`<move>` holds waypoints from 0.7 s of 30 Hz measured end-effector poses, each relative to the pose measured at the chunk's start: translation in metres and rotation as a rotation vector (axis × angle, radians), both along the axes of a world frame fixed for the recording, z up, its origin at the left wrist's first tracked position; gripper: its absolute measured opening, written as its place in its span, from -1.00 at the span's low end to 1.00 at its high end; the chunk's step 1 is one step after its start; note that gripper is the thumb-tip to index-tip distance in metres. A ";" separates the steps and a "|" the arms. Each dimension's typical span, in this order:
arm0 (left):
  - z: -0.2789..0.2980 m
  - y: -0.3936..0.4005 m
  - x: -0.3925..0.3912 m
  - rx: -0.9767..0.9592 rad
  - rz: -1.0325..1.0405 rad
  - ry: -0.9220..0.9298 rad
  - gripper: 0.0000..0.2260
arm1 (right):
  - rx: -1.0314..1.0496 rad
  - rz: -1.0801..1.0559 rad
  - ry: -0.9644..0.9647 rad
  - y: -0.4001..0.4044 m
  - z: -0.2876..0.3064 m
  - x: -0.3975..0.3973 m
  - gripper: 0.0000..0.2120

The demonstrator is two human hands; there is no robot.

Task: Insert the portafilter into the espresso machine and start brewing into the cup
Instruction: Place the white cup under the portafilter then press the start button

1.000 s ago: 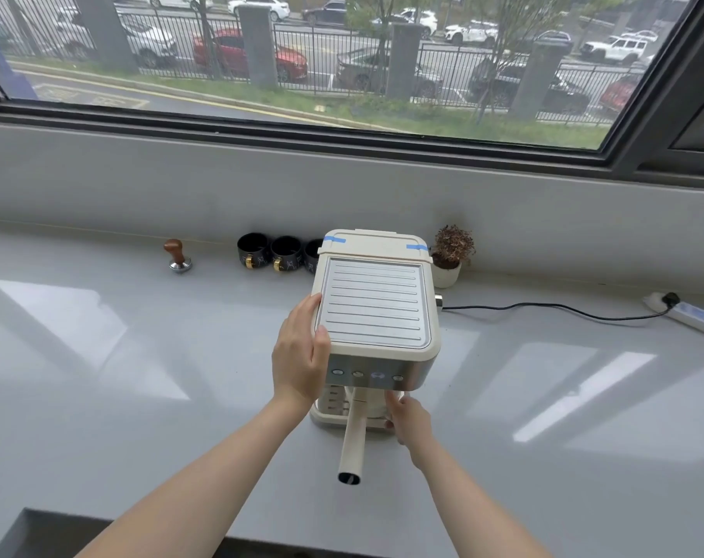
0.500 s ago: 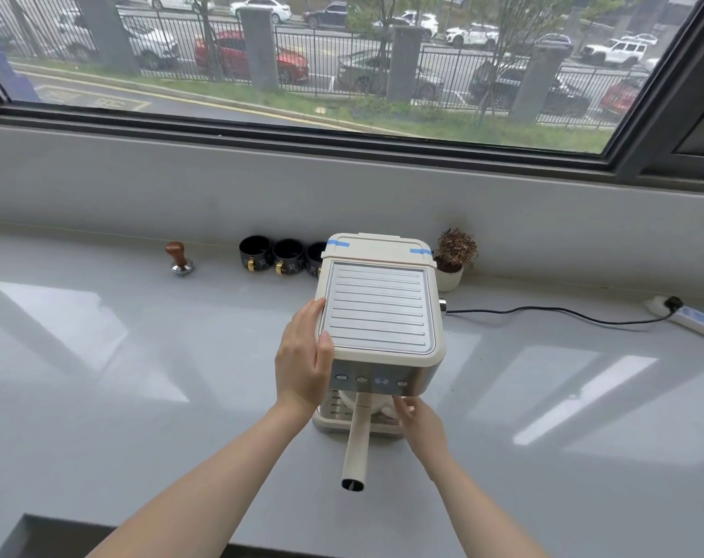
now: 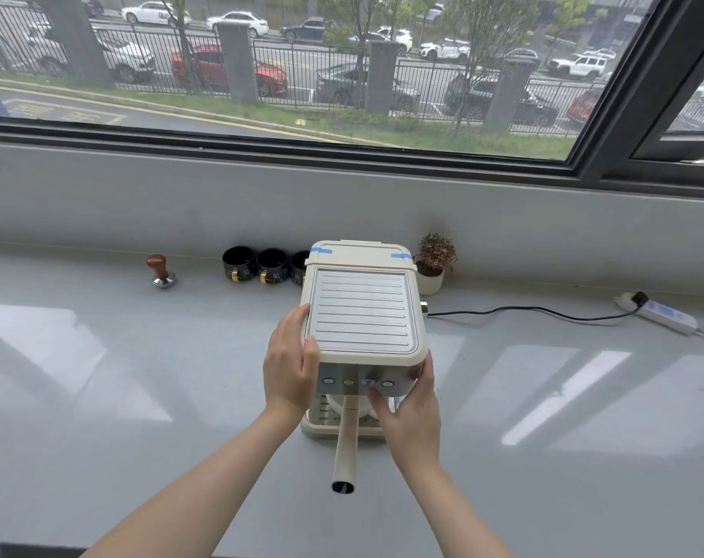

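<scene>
A cream espresso machine (image 3: pixel 362 312) with a ribbed metal top stands on the grey counter (image 3: pixel 100 396). The portafilter sits under its front, and its cream handle (image 3: pixel 345 445) points straight toward me. My left hand (image 3: pixel 290 364) grips the machine's left front corner. My right hand (image 3: pixel 411 404) wraps the right front corner, thumb on the lit third button (image 3: pixel 367 383) of the metal button panel. A white cup (image 3: pixel 334 402) shows partly on the drip tray, mostly hidden under the machine.
Three black cups (image 3: pixel 261 265) and a wooden-handled tamper (image 3: pixel 161 271) stand at the back left. A small potted plant (image 3: pixel 433 263) is behind the machine. A black cord (image 3: pixel 523 310) runs right to a power strip (image 3: pixel 664 314).
My right hand rose from beside the portafilter handle to the button panel, thumb now on the third button. The left hand kept its hold on the machine.
</scene>
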State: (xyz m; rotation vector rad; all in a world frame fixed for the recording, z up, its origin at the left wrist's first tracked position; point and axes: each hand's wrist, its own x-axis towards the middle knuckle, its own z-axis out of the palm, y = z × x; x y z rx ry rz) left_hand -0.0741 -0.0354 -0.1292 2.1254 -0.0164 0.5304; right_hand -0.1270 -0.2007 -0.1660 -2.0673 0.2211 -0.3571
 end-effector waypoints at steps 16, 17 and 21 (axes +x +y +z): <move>0.001 0.000 -0.001 -0.051 -0.006 0.009 -0.50 | 0.215 -0.097 0.128 0.009 0.003 0.004 -0.28; 0.001 -0.001 -0.001 -0.051 -0.006 0.010 -0.50 | 0.198 -0.093 0.125 0.007 0.003 0.004 -0.27; 0.002 -0.001 -0.002 -0.039 -0.008 0.019 -0.50 | 0.078 -0.070 0.078 0.001 0.011 0.004 -0.18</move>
